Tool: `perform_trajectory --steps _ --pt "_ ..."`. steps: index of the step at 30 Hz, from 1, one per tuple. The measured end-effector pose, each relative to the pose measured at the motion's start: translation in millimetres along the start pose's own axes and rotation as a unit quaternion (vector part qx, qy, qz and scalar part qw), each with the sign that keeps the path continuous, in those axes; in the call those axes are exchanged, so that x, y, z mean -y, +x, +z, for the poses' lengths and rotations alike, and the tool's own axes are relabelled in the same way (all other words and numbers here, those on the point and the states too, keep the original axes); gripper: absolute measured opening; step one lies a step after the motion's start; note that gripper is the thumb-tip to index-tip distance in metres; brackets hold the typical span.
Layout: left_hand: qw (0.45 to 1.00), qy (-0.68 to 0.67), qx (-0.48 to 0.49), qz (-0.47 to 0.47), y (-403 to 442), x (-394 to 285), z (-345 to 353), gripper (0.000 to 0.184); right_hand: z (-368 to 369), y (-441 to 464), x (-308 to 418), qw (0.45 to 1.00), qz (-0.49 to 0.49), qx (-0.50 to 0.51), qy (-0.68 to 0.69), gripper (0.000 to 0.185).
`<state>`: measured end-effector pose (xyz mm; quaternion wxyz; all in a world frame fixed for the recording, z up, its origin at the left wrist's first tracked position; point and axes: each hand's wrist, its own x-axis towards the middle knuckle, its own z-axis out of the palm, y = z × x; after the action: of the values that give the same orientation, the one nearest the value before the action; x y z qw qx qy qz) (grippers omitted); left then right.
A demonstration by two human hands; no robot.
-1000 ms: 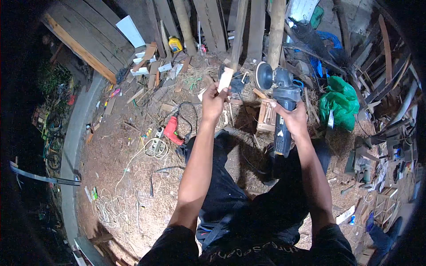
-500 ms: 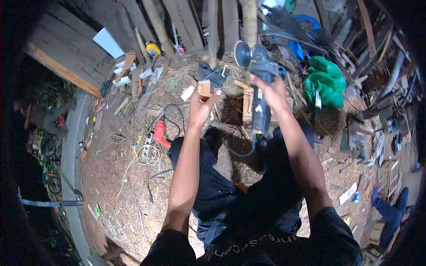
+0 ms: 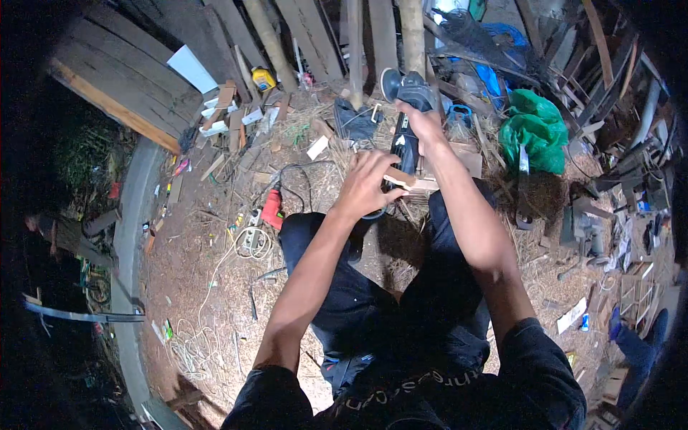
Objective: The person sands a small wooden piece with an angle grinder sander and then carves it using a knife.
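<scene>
My right hand (image 3: 424, 130) is wrapped around the body of a black angle grinder (image 3: 405, 149). The grinder's round disc (image 3: 390, 84) points away from me, toward the upright planks. Close beside the grinder's lower end, my left hand (image 3: 364, 183) grips a small wooden block (image 3: 398, 176) between thumb and fingers. That block lies tilted sideways. Whether it touches the grinder or the wood pieces below it, I cannot tell. Both hands are above the ground, in front of my knees.
A red power tool (image 3: 272, 209) and a power strip (image 3: 251, 233) with cable lie left of my legs. To the right are a green plastic bag (image 3: 534, 132) and a handsaw (image 3: 524, 186). Upright planks (image 3: 383, 43) stand ahead. Another person's leg (image 3: 641, 351) shows at far right.
My left hand has moved right and toward the grinder, turning the wooden block from upright to sideways. My right hand has shifted the grinder slightly left.
</scene>
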<state>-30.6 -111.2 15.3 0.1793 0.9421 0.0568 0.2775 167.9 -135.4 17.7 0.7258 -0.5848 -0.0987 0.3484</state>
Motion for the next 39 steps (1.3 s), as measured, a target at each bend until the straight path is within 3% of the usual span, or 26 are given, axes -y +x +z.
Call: perform_trajectory --steps 7,11,17,20,21,22,24,28,29,32,33,36,37,39 --pt "0.987 0.093 0.008 0.130 -17 6 -11 0.063 16 -32 9 0.999 0.016 0.009 -0.029 0.037" --pt "0.988 0.098 0.044 0.111 -25 2 -21 0.070 19 -26 -6 0.999 0.022 0.018 -0.023 0.039" --pt "0.994 0.080 0.034 0.072 -32 1 -41 0.061 29 -9 -39 0.997 0.059 0.044 0.014 0.039" --pt "0.997 -0.001 0.039 -0.064 -36 9 -60 0.059 39 -12 -47 0.995 0.057 0.065 0.058 0.039" --pt "0.999 -0.020 0.017 -0.030 -39 23 -62 0.058 42 -7 -51 0.995 0.062 0.071 0.045 0.034" --pt "0.991 -0.069 -0.002 -0.116 -45 41 -58 0.057 47 -9 -49 0.993 0.071 0.081 0.052 0.033" --pt "0.942 -0.171 -0.040 -0.285 -65 78 -41 0.054 54 -18 -46 0.989 0.095 0.099 0.062 0.031" --pt "0.893 -0.170 -0.097 -0.405 -87 122 -26 0.030 81 -16 -53 0.988 0.082 0.102 0.077 0.033" --pt "0.835 -0.219 -0.099 -0.496 -87 129 -23 0.029 88 -15 -53 0.996 0.051 0.067 0.038 0.036" --pt "0.737 -0.402 -0.169 -0.516 -65 119 -30 0.030 107 9 -66 0.982 0.104 0.132 0.084 0.039" --pt "0.730 -0.426 -0.170 -0.506 -60 129 -25 0.034 115 22 -72 0.984 0.081 0.142 0.071 0.031" --pt "0.745 -0.405 -0.123 -0.516 -53 162 -19 0.036 122 50 -87 0.976 0.055 0.185 0.099 0.027" --pt "0.717 -0.392 -0.124 -0.563 -47 166 -18 0.036 127 57 -90 0.974 0.053 0.192 0.111 0.027" --pt "0.704 -0.377 -0.196 -0.569 -46 178 4 0.038 134 52 -90 0.954 0.078 0.210 0.198 0.035"
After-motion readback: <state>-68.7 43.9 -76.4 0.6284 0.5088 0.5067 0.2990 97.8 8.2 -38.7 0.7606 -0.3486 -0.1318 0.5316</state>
